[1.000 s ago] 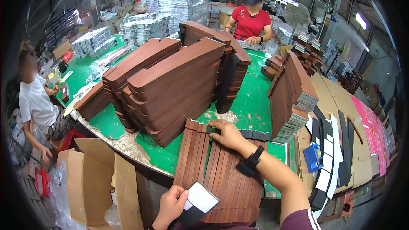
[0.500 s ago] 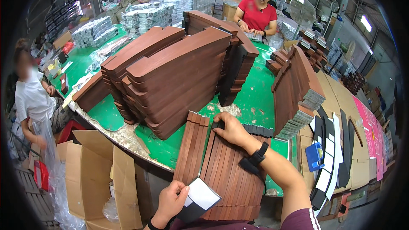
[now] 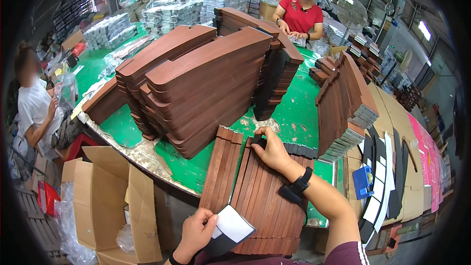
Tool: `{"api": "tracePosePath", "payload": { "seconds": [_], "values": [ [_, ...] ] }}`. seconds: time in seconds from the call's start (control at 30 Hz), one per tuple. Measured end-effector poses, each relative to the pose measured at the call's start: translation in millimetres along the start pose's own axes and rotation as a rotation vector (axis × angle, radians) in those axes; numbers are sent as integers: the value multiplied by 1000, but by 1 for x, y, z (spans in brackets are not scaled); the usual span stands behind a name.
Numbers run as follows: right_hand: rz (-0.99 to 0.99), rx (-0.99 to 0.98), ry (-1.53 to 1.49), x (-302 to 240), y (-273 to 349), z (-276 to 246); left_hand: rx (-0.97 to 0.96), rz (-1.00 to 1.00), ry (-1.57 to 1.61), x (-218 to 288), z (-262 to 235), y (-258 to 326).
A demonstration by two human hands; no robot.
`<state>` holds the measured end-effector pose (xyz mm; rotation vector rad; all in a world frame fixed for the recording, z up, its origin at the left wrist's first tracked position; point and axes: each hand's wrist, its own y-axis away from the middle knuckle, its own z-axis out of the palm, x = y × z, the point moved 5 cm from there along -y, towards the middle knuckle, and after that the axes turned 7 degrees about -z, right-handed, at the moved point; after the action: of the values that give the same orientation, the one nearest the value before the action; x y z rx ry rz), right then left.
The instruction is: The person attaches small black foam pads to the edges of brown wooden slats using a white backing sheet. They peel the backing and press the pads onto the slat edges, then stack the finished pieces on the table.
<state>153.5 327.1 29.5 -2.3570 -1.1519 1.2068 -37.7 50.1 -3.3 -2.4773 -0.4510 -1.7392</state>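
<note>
My right hand [image 3: 271, 149] rests on the far end of a fanned row of flat brown wood-grain cardboard pieces [image 3: 265, 201], pinching the top edge of one near a small black tab. My left hand [image 3: 196, 230] is low at the near edge and grips a small black-and-white card [image 3: 230, 226]. A second, narrower group of the brown pieces [image 3: 222, 169] lies just left of the row, apart from my right hand. A black watch sits on my right wrist.
Tall stacks of brown flat boxes [image 3: 196, 78] fill the green table [image 3: 289, 113]; another stack [image 3: 343, 98] stands to the right. An open cardboard carton [image 3: 105, 201] is at lower left. Black and white strips [image 3: 382, 176] lie right. One person [image 3: 34, 108] sits left, another [image 3: 299, 14] works opposite.
My right hand has shifted slightly along the top of the brown row. My left hand has kept hold of the card and barely moved.
</note>
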Motion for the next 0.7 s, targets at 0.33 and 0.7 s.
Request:
{"api": "tracePosePath", "payload": {
  "seconds": [0.33,0.7],
  "values": [
    [-72,-64,28,-5,-4,0,-14,-5,-4,0,0,-1],
    [-4,-104,102,-4,-5,5,-14,3,3,4,-1,0]
  ]
}}
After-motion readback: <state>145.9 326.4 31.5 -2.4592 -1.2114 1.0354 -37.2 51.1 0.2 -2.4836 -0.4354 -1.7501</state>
